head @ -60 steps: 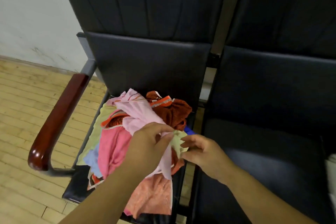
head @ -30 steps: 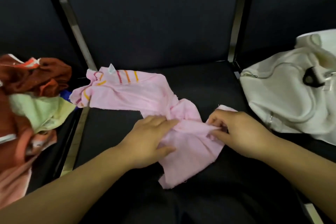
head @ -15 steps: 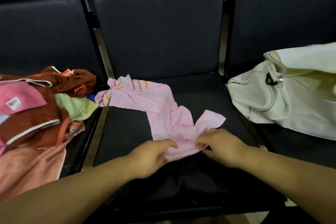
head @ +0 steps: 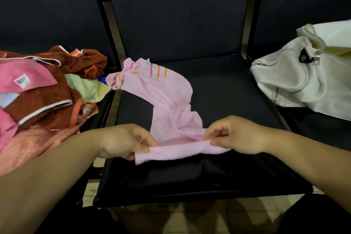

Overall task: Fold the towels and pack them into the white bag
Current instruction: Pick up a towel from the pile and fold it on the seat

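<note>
Both hands are closed on the same cloth. The left hand (head: 123, 141) pinches the near left corner of the pink towel (head: 167, 101) between thumb and curled fingers. The right hand (head: 235, 135) pinches the same near edge further right, so this edge is stretched as a narrow band between them, just above the front of the middle seat (head: 228, 91). Neither hand holds anything else.

I judge that the folding of this towel is only at its beginning, because the towel is not yet flat. From the hands it runs away over the seat in a crumpled, twisted line. Its far end, with orange and red stripes and a small label, lies bunched at the back left corner of the seat. The next move, I think, needs this far end opened and the cloth smoothed before a clean fold is possible.

Farther left, on the neighbouring seat, the pile of towels (head: 47, 97) waits in brown, pink, green and peach, very near the striped end. On the seat to the right the white bag (head: 296, 80) lies slumped, well apart from the hands. Whether its mouth is open I cannot tell.
</note>
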Available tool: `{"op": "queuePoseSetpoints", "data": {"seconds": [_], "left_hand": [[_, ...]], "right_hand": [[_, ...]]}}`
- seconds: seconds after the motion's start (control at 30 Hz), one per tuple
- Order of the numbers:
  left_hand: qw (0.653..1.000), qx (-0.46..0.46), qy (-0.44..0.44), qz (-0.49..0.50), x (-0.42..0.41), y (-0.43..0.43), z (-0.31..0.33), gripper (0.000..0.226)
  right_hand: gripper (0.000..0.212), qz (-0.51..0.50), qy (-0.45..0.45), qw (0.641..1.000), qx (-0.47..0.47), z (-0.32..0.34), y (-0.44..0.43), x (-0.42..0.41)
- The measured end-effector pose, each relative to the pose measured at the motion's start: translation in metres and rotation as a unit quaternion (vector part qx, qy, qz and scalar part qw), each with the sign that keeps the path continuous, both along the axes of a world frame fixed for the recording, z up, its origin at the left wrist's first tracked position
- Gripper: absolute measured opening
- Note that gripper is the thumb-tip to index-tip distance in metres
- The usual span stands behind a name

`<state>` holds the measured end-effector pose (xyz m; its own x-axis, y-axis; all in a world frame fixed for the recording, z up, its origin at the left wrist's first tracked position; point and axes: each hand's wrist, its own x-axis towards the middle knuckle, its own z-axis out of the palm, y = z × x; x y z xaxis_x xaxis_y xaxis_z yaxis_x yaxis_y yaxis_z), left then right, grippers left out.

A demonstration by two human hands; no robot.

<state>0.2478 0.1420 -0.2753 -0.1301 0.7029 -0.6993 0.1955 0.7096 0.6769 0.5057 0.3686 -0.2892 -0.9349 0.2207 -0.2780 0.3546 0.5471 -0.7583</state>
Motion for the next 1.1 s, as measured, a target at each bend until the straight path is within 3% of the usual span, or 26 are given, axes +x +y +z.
{"op": "queuePoseSetpoints", "data": {"seconds": [0.07, 0.13, 0.23, 0.33, 0.4, 0.5, 0.63, 0.77, 0.87, 0.97, 1.1], "left_hand": [[0.997, 0.005, -0.067, 0.047, -0.005, -0.006, -0.001, 0.023], [0.997, 0.044, 0.021, 0.059, -0.005, -0.006, -0.009, 0.015], [0.953, 0.118, 0.277, -0.030, 0.004, 0.001, -0.023, 0.022], [0.894, 0.208, 0.386, -0.087, 0.021, 0.005, -0.023, 0.029], [0.899, 0.253, 0.349, -0.077, 0.033, 0.006, -0.019, 0.027], [0.929, 0.234, 0.258, -0.128, 0.050, 0.003, -0.018, 0.022], [0.894, 0.251, 0.305, -0.211, 0.054, 0.002, -0.027, 0.022], [0.881, 0.245, 0.344, -0.215, 0.056, 0.001, -0.026, 0.019], [0.922, 0.212, 0.292, -0.141, 0.055, 0.000, -0.020, 0.012], [0.962, 0.203, 0.178, -0.042, 0.052, 0.001, -0.002, 0.012], [0.959, 0.260, 0.104, 0.050, 0.046, -0.004, 0.030, 0.015]], "right_hand": [[0.020, -0.058, -0.008, 0.989, -0.136, 0.007, 0.003, 0.001], [0.016, -0.104, -0.011, 0.980, -0.168, 0.005, 0.003, 0.003], [0.011, -0.115, -0.030, 0.990, -0.071, -0.011, -0.006, 0.000], [0.019, -0.100, -0.004, 0.990, 0.095, -0.010, -0.010, -0.001], [0.022, -0.088, 0.043, 0.983, 0.157, 0.000, -0.015, 0.004], [0.019, -0.047, 0.114, 0.980, 0.156, 0.012, -0.030, 0.014], [0.022, 0.083, 0.042, 0.977, 0.193, 0.004, -0.042, 0.026], [0.026, 0.052, 0.067, 0.970, 0.230, -0.009, -0.041, 0.033], [0.031, 0.014, 0.073, 0.968, 0.240, -0.010, -0.039, 0.034], [0.034, -0.062, 0.070, 0.989, 0.117, 0.010, -0.033, 0.034], [0.035, -0.101, 0.106, 0.988, 0.039, 0.046, -0.026, 0.031]]}}
